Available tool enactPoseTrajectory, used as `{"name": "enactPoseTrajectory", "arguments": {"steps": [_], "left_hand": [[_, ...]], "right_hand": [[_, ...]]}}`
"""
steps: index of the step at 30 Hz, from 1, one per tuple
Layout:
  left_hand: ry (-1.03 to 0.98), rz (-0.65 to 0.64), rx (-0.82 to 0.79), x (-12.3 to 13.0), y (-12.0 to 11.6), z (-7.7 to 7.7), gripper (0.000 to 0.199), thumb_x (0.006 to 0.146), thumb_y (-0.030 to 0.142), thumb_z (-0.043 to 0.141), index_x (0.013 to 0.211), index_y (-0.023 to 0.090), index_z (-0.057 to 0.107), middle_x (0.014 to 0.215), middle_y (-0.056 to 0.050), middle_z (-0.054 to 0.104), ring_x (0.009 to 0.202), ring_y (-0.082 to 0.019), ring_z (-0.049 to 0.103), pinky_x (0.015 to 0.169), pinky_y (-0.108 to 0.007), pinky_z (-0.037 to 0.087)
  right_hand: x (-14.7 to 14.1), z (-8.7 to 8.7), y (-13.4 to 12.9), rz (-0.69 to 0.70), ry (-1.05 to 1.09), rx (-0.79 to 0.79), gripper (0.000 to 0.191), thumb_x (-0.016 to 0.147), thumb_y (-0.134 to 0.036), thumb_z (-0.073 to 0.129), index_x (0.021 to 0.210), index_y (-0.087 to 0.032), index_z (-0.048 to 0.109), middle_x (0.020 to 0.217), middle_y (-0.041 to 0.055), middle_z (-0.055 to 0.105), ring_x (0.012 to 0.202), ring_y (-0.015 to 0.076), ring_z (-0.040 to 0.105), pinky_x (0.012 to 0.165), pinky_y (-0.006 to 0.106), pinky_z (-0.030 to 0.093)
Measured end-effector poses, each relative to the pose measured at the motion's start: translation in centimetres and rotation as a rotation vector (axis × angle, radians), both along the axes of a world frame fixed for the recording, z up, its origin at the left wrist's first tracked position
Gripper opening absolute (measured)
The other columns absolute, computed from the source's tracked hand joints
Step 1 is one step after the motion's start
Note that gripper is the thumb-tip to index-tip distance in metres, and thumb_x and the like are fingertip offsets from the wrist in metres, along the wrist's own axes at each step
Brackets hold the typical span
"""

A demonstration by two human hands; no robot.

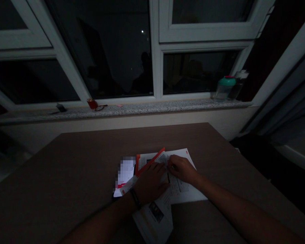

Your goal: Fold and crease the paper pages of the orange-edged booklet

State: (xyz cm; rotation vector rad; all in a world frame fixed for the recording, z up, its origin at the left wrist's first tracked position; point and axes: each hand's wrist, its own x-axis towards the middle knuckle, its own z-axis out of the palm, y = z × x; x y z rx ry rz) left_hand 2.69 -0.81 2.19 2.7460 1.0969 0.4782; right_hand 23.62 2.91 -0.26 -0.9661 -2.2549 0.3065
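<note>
An open printed booklet (188, 195) with orange-edged pages lies on the table. One of its pages (156, 211) is folded over at a slant, and its lower part reaches toward me. My left hand (149, 183), with a dark band on the wrist, rests flat across this page, fingers stretched out. At the fold, just right of those fingertips, my right hand (181, 167) is closed, thumb and fingertips pinched at the page's edge. The exact grip is partly hidden. A phone (125, 173) with a lit, blurred-out screen lies left of the booklet, partly covered by paper.
The brown table (73, 162) stands below a granite windowsill (152, 107). On the sill are a small red object (92, 103), a small dark item (61, 107), a green-lidded container (225, 88) and a clear bottle (240, 84). A curtain (284, 91) hangs at right. The room is dim.
</note>
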Motion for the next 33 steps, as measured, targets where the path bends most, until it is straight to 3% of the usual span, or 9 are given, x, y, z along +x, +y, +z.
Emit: {"name": "enactPoseTrajectory", "arguments": {"steps": [11,19,23,27,33], "left_hand": [[-0.004,0.021,0.002,0.2,0.4,-0.2,0.029,0.089,0.020,0.060,0.117,0.021,0.054,0.122,-0.006,0.059,0.117,-0.024,0.051,0.104,-0.044,0.040],[-0.009,0.015,0.025,0.3,0.6,-0.3,0.025,0.087,0.014,0.057,0.112,0.019,0.057,0.120,-0.007,0.061,0.117,-0.024,0.052,0.106,-0.043,0.040],[-0.058,0.025,0.008,0.0,0.7,-0.8,0.039,0.085,0.016,0.058,0.123,0.020,0.052,0.131,-0.008,0.056,0.125,-0.025,0.048,0.110,-0.045,0.036],[-0.073,0.032,0.008,-0.3,0.7,-1.1,0.047,0.087,0.019,0.057,0.133,0.021,0.046,0.140,-0.009,0.050,0.132,-0.026,0.043,0.112,-0.047,0.034],[-0.076,0.017,-0.017,0.0,0.5,-0.1,0.038,0.086,0.019,0.057,0.124,0.020,0.053,0.133,-0.009,0.055,0.128,-0.026,0.045,0.111,-0.045,0.035]], "right_hand": [[0.2,0.2,-0.4,0.188,0.004,-0.019,0.015,0.076,-0.006,0.057,0.080,-0.020,0.055,0.078,0.0001,0.057,0.069,0.0142,0.054,0.064,0.023,0.040],[-0.2,-0.2,0.1,-0.021,-0.016,0.023,0.014,0.081,-0.007,0.055,0.077,-0.020,0.053,0.076,0.0010,0.057,0.072,0.0160,0.055,0.066,0.024,0.040],[0.0,-0.2,0.1,-0.025,0.004,-0.011,0.014,0.079,-0.007,0.054,0.082,-0.021,0.053,0.076,-0.0005,0.056,0.068,0.0144,0.053,0.064,0.023,0.039],[0.1,0.3,-0.4,0.051,0.013,-0.031,0.018,0.076,-0.006,0.054,0.086,-0.020,0.054,0.079,-0.0001,0.057,0.068,0.0141,0.054,0.064,0.023,0.040],[0.1,0.3,-0.6,0.221,-0.028,0.037,0.014,0.078,-0.008,0.054,0.082,-0.021,0.054,0.076,0.0006,0.057,0.072,0.0157,0.054,0.067,0.025,0.040]]}}
